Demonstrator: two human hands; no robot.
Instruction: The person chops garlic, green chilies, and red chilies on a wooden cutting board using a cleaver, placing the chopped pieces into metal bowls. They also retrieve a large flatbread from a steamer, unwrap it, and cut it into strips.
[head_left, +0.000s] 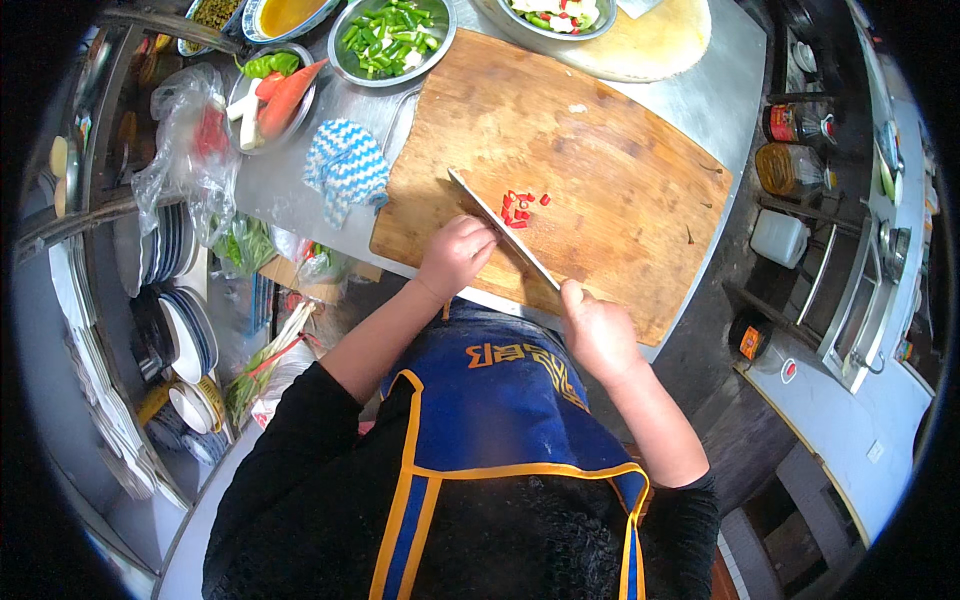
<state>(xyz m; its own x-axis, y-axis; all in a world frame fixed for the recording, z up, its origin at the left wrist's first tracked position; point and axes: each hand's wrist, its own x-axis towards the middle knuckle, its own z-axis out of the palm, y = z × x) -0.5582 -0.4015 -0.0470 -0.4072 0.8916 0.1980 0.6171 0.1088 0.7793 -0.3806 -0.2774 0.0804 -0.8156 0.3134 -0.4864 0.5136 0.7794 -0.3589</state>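
My right hand (600, 330) grips the handle of a kitchen knife (511, 235) at the near side of a wooden cutting board (607, 172). The blade runs up and left across the board, seen mostly from its spine. Close against its left side is my left hand (459, 253), fingertips curled down; whatever may lie under them is hidden. Just beyond the blade sits a small cluster of chopped red chili pieces (516, 210), one piece slightly apart. Several chili stems (690, 235) lie near the board's right edge.
Behind the board stand a bowl of cut green peppers (390, 37) and a bowl of mixed vegetables (559, 15) beside a round board (667, 41). Left are a crumpled cloth (346, 169), a bowl of whole vegetables (277, 97) and a plastic bag (191, 142). Oil jugs (787, 169) stand right.
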